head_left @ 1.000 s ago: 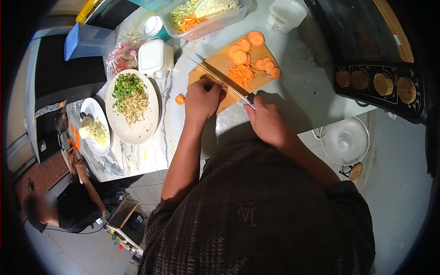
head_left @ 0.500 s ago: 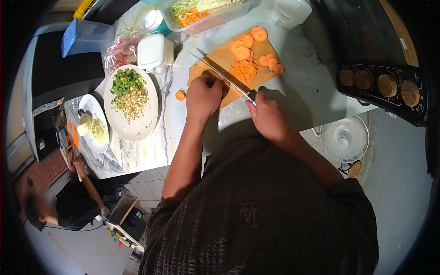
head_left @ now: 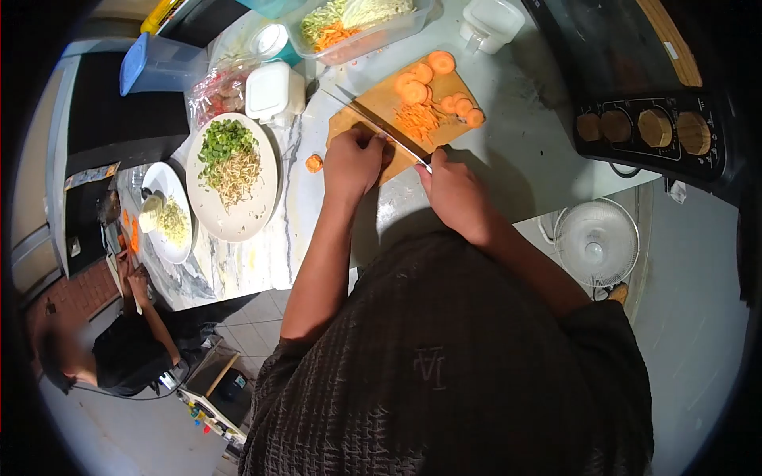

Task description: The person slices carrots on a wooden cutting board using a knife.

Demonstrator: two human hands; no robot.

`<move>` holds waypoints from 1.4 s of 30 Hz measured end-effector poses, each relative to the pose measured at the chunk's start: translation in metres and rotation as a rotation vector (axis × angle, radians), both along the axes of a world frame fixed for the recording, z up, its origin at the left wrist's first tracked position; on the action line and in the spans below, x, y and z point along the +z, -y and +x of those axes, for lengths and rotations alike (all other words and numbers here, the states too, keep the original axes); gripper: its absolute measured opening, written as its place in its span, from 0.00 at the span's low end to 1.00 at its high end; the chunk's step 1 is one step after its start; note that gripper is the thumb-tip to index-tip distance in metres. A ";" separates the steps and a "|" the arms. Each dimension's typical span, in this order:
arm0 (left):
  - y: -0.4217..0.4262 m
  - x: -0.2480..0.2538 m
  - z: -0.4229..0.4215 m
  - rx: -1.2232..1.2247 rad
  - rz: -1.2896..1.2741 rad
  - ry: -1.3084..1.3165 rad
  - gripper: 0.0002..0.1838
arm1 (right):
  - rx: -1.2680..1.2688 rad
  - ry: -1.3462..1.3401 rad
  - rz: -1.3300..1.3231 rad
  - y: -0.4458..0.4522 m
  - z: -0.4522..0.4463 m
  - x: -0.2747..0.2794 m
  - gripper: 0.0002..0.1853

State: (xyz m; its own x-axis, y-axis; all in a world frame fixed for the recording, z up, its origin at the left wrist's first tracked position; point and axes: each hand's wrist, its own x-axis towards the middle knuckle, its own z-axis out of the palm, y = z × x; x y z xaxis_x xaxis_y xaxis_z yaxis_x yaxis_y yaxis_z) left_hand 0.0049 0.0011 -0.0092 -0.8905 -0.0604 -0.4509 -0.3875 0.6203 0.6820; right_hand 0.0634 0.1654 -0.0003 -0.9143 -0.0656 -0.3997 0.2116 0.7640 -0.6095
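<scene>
My right hand (head_left: 454, 194) grips the handle of a knife (head_left: 379, 125), its long blade lying slantwise across a wooden cutting board (head_left: 347, 120). Curled fingers of my left hand (head_left: 352, 165) press down on the board close to the blade. A bit of orange carrot (head_left: 389, 140) shows at those fingertips; the rest of that piece is hidden. Beyond the blade are a heap of carrot strips (head_left: 418, 120) and several round carrot slices (head_left: 413, 89). A carrot end (head_left: 314, 163) rests on the counter left of my left hand.
Left stands an oval plate (head_left: 208, 214) of chopped greens and sprouts, beside a smaller white plate (head_left: 176, 252). A lidded white container (head_left: 268, 91) and a clear tub (head_left: 369, 44) of shredded vegetables are behind. An appliance with knobs (head_left: 655, 128) sits right. Another person (head_left: 131, 357) works at far left.
The view has shifted slightly. My right hand has moved a little toward my left hand with the knife; the left hand stays curled on the board.
</scene>
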 end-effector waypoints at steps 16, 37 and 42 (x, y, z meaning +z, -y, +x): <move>0.003 -0.002 -0.005 -0.041 -0.036 -0.041 0.17 | -0.031 0.029 0.096 -0.013 0.020 -0.003 0.20; 0.008 -0.017 -0.008 -0.045 -0.012 -0.060 0.17 | -0.052 -0.096 0.183 -0.016 0.031 0.001 0.19; 0.008 -0.019 -0.006 -0.043 0.009 -0.072 0.17 | -0.036 -0.177 0.225 -0.021 0.031 0.011 0.20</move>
State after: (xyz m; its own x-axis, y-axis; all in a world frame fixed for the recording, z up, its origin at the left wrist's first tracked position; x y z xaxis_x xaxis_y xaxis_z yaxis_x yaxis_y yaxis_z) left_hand -0.0010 -0.0069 -0.0281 -0.9225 -0.0176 -0.3856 -0.3101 0.6288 0.7130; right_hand 0.0944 0.1864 0.0107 -0.9713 0.0405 -0.2344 0.1465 0.8780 -0.4556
